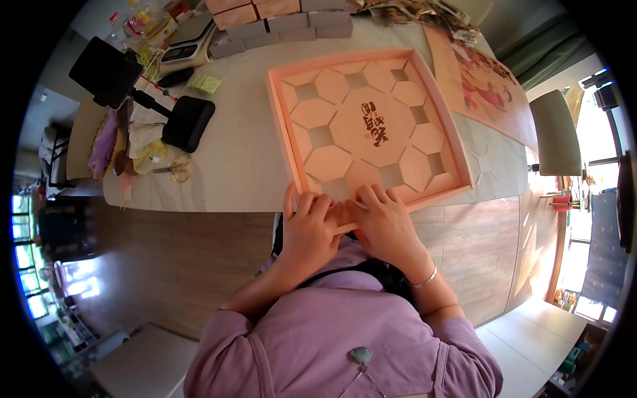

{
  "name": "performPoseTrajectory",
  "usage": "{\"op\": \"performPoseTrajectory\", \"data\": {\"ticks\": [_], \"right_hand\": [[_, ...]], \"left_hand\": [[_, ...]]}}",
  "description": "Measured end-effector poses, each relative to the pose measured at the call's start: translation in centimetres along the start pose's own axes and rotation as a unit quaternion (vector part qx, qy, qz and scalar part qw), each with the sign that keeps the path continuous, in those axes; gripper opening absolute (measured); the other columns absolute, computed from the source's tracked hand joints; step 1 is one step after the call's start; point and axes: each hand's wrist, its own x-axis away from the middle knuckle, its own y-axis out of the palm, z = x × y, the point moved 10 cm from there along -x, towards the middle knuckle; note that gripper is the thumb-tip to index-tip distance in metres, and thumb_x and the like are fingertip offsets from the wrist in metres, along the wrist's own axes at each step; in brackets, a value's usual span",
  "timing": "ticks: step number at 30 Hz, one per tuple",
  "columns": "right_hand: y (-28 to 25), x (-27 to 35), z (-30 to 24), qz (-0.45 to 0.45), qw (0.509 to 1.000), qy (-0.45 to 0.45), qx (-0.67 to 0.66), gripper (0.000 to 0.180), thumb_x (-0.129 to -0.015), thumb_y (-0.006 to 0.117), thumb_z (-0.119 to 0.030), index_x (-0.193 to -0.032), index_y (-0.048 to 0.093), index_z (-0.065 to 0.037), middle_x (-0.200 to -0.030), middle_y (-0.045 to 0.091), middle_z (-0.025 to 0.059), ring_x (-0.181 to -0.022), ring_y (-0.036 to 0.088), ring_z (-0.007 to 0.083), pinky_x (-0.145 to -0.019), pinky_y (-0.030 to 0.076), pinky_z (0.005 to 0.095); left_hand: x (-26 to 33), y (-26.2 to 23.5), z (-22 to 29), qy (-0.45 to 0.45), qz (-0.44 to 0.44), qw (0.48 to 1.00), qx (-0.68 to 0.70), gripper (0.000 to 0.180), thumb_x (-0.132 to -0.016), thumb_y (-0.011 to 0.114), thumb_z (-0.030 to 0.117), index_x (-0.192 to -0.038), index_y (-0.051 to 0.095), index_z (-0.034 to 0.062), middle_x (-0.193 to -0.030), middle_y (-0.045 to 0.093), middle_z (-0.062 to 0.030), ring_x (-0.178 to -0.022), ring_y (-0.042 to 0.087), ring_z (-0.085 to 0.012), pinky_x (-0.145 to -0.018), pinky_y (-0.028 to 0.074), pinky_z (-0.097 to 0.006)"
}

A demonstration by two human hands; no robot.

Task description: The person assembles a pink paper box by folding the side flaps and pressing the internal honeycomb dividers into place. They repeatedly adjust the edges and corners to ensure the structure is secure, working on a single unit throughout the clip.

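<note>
A shallow, square, peach-coloured paper box (446,119) lies slightly turned on the table, its near side at the table's edge. Fitted inside it is a paler insert (368,162) with octagonal panels, small square openings and dark lettering in the middle. My left hand (308,225) grips the near wall toward its left corner, fingers curled over the rim. Close beside it, my right hand (383,222) also has its fingers bent over that wall. The thumbs meet near the middle, and the hands hide part of the wall.
Grey and peach boxes (285,26) are stacked at the back. A black phone stand (189,125), gold-handled scissors (179,171) and a kitchen scale (186,53) stand on the left. To the right lie a printed peach sheet (488,93) and, past the table, a chair (561,129).
</note>
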Motion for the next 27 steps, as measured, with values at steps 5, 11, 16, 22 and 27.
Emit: {"op": "performPoseTrajectory", "data": {"ticks": [5,11,16,22,27], "right_hand": [[1.3,-1.0,-0.8,-0.008,0.999,-0.04,0.015,0.019,-0.07,0.072,-0.009,-0.088,0.068,-0.004,-0.1,0.054,0.0093,-0.098,0.056,0.0277,-0.083,0.047,0.0378],[1.5,-2.0,-1.3,-0.037,0.997,-0.064,-0.009,0.012,-0.074,0.069,-0.012,-0.082,0.069,-0.003,-0.1,0.057,0.0086,-0.099,0.055,0.0266,-0.084,0.046,0.0373],[1.6,-2.1,-1.4,0.001,0.997,-0.071,0.007,0.017,-0.073,0.07,-0.011,-0.087,0.069,-0.003,-0.097,0.058,0.0082,-0.097,0.056,0.0261,-0.083,0.046,0.0366],[1.4,-2.3,-1.3,0.005,0.998,-0.055,-0.026,0.023,-0.073,0.074,-0.011,-0.094,0.067,-0.005,-0.098,0.059,0.0086,-0.096,0.057,0.0272,-0.083,0.047,0.0379],[-3.7,-0.8,0.8,0.088,0.991,-0.027,-0.099,0.038,-0.069,0.084,-0.013,-0.104,0.07,-0.007,-0.109,0.064,0.0082,-0.1,0.061,0.0297,-0.086,0.049,0.0403]], "left_hand": [[-0.5,-0.7,-0.9,-0.009,-0.004,1.0,0.021,0.016,-0.078,0.08,0.024,-0.088,0.076,0.0133,-0.097,0.057,-0.0007,-0.104,0.056,-0.0237,-0.12,0.022,-0.063],[-0.4,-0.6,-1.7,-0.011,-0.009,1.0,0.014,0.016,-0.078,0.081,0.026,-0.084,0.077,0.0129,-0.09,0.058,0.0006,-0.102,0.057,-0.0221,-0.12,0.022,-0.064],[-0.1,-0.7,-2.6,-0.01,0.046,0.998,0.031,0.022,-0.075,0.084,0.029,-0.083,0.075,0.011,-0.085,0.06,0.0001,-0.095,0.059,-0.0208,-0.119,0.024,-0.064],[-0.2,-1.1,-3.2,0.016,0.031,0.999,0.017,0.028,-0.07,0.088,0.029,-0.087,0.074,0.0109,-0.081,0.06,0.0001,-0.091,0.06,-0.0206,-0.12,0.024,-0.064],[-0.7,-2.4,-5.1,-0.032,-0.014,0.999,-0.018,0.031,-0.067,0.089,0.027,-0.091,0.075,0.0117,-0.088,0.061,0.001,-0.098,0.061,-0.0217,-0.12,0.024,-0.065]]}}
